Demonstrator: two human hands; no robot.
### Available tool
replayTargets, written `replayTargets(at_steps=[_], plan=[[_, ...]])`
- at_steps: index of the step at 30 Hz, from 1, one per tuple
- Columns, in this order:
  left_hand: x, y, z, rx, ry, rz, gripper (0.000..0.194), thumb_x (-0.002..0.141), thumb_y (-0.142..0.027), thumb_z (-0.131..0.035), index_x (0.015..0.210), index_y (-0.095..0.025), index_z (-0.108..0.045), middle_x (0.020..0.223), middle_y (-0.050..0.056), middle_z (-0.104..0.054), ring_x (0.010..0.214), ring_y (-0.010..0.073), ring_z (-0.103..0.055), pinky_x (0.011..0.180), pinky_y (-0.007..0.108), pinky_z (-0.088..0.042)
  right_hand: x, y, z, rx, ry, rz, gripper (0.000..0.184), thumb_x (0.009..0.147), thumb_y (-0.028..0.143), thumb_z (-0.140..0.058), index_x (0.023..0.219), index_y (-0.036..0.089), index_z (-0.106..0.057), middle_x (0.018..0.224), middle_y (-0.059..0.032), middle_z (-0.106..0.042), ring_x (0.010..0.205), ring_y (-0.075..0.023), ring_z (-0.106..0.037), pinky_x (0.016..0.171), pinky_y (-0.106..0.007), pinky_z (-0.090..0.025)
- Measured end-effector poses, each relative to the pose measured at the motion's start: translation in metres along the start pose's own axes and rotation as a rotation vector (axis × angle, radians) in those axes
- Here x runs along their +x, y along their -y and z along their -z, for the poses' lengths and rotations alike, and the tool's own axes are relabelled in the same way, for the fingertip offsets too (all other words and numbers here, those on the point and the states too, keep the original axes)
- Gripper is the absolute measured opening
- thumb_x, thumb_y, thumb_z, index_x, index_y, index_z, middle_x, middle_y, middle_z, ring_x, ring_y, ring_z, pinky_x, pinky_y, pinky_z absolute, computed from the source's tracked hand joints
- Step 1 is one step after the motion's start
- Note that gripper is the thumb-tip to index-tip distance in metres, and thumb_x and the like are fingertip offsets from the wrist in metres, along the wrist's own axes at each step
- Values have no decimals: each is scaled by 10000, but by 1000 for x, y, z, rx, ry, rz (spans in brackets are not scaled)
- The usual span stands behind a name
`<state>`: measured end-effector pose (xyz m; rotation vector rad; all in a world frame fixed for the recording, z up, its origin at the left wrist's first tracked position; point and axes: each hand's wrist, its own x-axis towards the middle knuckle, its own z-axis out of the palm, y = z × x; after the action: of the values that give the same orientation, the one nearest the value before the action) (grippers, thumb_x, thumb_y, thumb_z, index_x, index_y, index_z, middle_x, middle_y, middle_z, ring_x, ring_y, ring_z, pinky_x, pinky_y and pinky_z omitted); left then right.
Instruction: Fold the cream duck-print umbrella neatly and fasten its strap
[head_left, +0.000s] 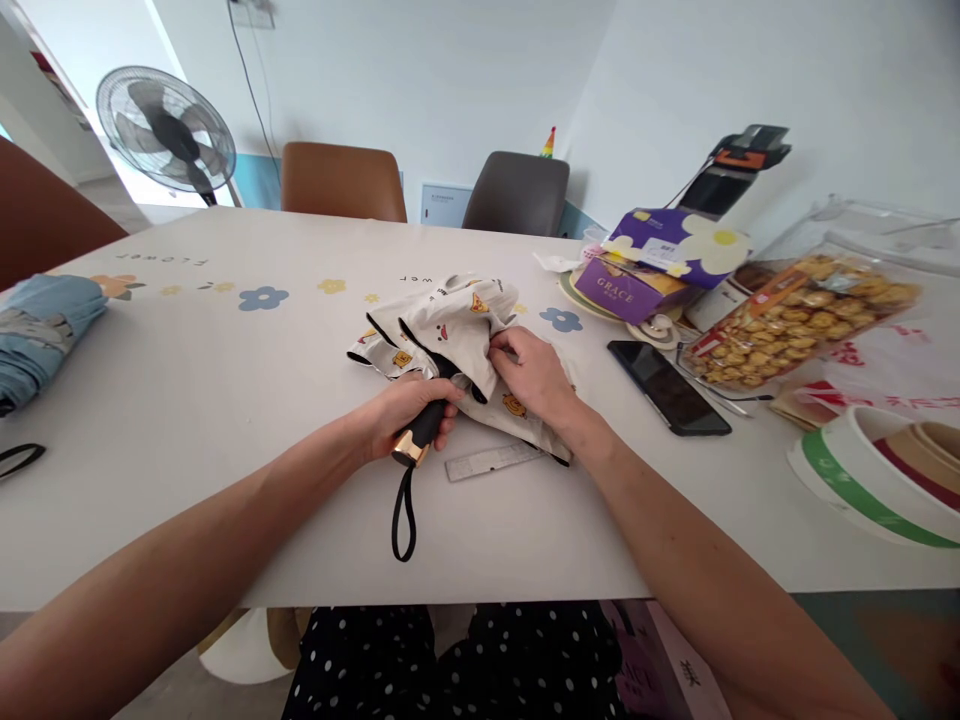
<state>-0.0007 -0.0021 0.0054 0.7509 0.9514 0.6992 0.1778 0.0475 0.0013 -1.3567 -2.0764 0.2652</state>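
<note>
A white folding umbrella (457, 325) with small cartoon prints and black edging lies loosely folded on the table (315, 540). My left hand (416, 412) is wrapped round its black handle, which ends in a gold cap with a black wrist loop (403, 515) hanging toward me. With closed fingers, my right hand (534, 372) pinches the umbrella's fabric on the right side. A flat grey strip (491, 462) lies partly beneath the fabric, close to the table's front.
At the left edge rests a blue folded umbrella (49, 325). A black phone (667, 387), a snack tub (799, 315), purple tissue boxes (626, 290) and paper bowls (862, 470) crowd the right side. Chairs (343, 182) and a fan (166, 130) stand beyond the table.
</note>
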Motion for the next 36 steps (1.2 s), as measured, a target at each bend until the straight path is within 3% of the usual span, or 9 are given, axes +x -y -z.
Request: replayTargets(at_steps=[36], plan=[[1,1,0,9,4,-16,123,701,-152,-582,621,-139,-491,557,-5,-461,445,97,-465,346,227,-423,-1,-2,-5,-63,38,24,129,764,165,-414,777,190,-540,865,-62,-593,791,-205,-542,678,-316,-402]])
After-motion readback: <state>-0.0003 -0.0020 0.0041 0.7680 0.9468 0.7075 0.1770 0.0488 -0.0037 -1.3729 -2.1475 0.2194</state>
